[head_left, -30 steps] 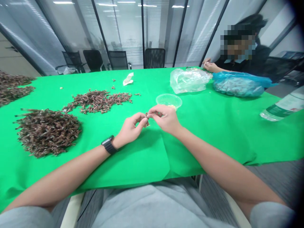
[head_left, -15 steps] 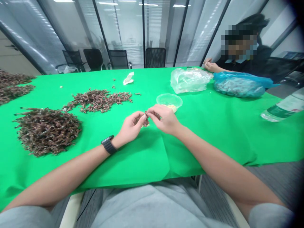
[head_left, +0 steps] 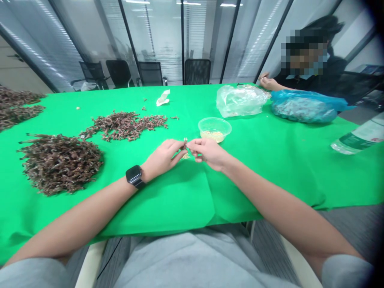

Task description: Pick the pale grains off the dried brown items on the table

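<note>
My left hand [head_left: 164, 157], with a dark watch on its wrist, is closed in a pinch on a small dried brown piece [head_left: 185, 145], pale at its upper end. From the other side the fingertips of my right hand [head_left: 212, 153] pinch the same piece. My fingers partly cover it, so its exact kind is unclear. Just below the fingertips, a little heap of pale yellowish bits [head_left: 186, 156] lies on the green cloth [head_left: 177, 200]. Behind my right hand stands a clear plastic bowl [head_left: 215, 121] with similar pale bits at its bottom.
Left of my hands lie a large heap of dried brown stalk-like pieces [head_left: 61, 164], a looser spread [head_left: 126, 125] and another heap [head_left: 18, 110]. A crumpled paper [head_left: 163, 98], clear bag [head_left: 240, 100], blue bag [head_left: 304, 106] and bottle [head_left: 357, 136] are farther off. Another person's hand [head_left: 268, 82] is at the far right.
My left wrist has turned so the watch face shows more. My right hand has lowered slightly, uncovering more of the bowl. The brown piece's pale end now shows above the fingertips.
</note>
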Demonstrator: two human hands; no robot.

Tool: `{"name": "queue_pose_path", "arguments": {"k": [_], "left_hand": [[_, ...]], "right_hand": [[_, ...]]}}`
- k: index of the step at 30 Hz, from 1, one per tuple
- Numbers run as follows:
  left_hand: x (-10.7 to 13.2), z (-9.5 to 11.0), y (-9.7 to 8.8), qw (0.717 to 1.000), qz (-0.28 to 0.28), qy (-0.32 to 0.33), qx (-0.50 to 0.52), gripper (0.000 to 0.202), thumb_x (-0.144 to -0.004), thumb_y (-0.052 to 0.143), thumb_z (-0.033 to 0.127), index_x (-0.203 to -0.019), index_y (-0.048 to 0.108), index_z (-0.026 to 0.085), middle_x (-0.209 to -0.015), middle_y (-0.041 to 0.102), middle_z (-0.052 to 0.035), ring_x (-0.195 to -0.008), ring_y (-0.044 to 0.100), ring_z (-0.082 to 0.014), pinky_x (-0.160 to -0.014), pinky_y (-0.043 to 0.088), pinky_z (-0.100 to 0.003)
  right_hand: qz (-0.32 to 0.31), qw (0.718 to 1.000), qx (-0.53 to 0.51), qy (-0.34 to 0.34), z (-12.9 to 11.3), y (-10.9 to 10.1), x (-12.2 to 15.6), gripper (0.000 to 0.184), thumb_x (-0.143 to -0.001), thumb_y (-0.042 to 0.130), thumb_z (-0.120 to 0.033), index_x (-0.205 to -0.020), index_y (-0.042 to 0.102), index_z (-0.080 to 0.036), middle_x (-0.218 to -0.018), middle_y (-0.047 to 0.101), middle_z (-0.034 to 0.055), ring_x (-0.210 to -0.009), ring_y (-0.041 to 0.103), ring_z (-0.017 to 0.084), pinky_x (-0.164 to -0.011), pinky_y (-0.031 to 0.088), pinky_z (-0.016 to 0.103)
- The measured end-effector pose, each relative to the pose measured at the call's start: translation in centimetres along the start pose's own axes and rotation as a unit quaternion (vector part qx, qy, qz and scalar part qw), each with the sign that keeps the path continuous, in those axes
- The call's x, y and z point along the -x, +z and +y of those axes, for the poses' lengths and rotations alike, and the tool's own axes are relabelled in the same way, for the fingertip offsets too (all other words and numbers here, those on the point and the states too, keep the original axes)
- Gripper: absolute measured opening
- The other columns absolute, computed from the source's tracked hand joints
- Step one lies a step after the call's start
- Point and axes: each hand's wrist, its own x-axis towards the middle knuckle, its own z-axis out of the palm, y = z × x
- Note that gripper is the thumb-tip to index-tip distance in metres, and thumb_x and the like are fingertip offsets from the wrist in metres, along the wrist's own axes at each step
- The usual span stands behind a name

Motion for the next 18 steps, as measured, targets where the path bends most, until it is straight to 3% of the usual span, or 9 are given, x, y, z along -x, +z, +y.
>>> {"name": "queue_pose_path", "arguments": {"k": [3,6,11,15,18], "left_hand": [[-0.1,0.5,0.0,0.998,0.013,-0.045,0.049,0.022,-0.102,0.054,0.035,-0.112,0.063,0.017,-0.097,0.073,-0.0069,-0.087,0.067,-0.0172,-0.082,0.051,-0.029],[-0.2,1.2,0.2,0.989,0.025,-0.098,0.105,0.021,-0.101,0.054,0.036,-0.106,0.063,0.017,-0.089,0.071,-0.0037,-0.078,0.065,-0.0145,-0.074,0.05,-0.026],[-0.2,1.6,0.7,0.96,0.037,-0.168,0.222,0.026,-0.101,0.054,0.042,-0.104,0.063,0.017,-0.089,0.071,-0.0045,-0.079,0.065,-0.0153,-0.075,0.05,-0.027],[-0.1,1.4,1.0,0.941,0.041,-0.188,0.278,0.029,-0.101,0.053,0.045,-0.102,0.063,0.017,-0.086,0.07,-0.0049,-0.077,0.064,-0.0152,-0.073,0.05,-0.027],[0.0,1.4,0.9,0.954,0.033,-0.171,0.245,0.028,-0.101,0.053,0.043,-0.103,0.063,0.017,-0.088,0.07,-0.0047,-0.078,0.064,-0.0152,-0.075,0.05,-0.027]], "right_hand": [[-0.003,1.0,-0.004,-0.003,-0.1,0.0,0.0,0.043,-0.065,0.087,-0.052,-0.072,0.062,-0.017,-0.06,0.048,-0.0048,-0.053,0.04,0.007,-0.044,0.031,0.021],[0.039,0.991,0.077,-0.105,-0.1,0.1,0.0,0.035,-0.075,0.08,-0.049,-0.08,0.067,-0.017,-0.063,0.057,-0.0022,-0.053,0.045,0.009,-0.047,0.036,0.024],[0.089,0.921,0.25,-0.284,0.2,0.0,-0.2,0.015,-0.09,0.067,-0.032,-0.085,0.069,-0.018,-0.08,0.071,0.0037,-0.074,0.063,0.015,-0.067,0.048,0.028],[0.101,0.866,0.356,-0.337,0.5,-0.4,-0.2,0.013,-0.093,0.062,-0.027,-0.088,0.07,-0.018,-0.083,0.071,0.0044,-0.073,0.061,0.015,-0.066,0.046,0.028],[0.098,0.86,0.371,-0.337,0.3,-0.4,0.0,0.014,-0.093,0.06,-0.027,-0.087,0.069,-0.018,-0.081,0.069,0.0045,-0.072,0.059,0.015,-0.065,0.046,0.028]]}}
